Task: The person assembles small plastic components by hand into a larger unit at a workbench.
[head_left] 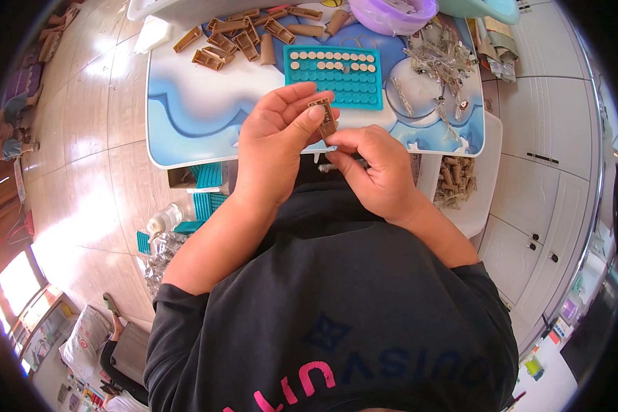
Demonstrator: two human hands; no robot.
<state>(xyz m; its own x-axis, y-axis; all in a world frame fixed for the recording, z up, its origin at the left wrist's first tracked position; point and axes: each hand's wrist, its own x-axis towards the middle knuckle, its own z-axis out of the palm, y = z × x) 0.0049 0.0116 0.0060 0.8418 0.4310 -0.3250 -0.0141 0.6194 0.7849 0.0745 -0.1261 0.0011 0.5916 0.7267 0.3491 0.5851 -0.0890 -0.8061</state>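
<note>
Over the near edge of the table, my left hand [278, 137] grips a small brown tapered piece [326, 118] between thumb and fingers. It has a hollow, box-like look and is tilted upright. My right hand [378, 168] is closed in a pinch at the piece's lower end. A tiny pale bit shows at those fingertips, too small to name. Just beyond my hands lies a teal tray [333, 99] with rows of round wells; pale round discs sit in the two far rows, and a small grey thing rests among them.
Similar brown pieces [245, 42] are heaped at the far left of the table [192, 89]. Clear tangled strands [446, 62] lie at the right, near a purple basin [391, 17]. Below right stands a white bin [484, 178] holding brown pieces; teal trays [206, 206] are below left.
</note>
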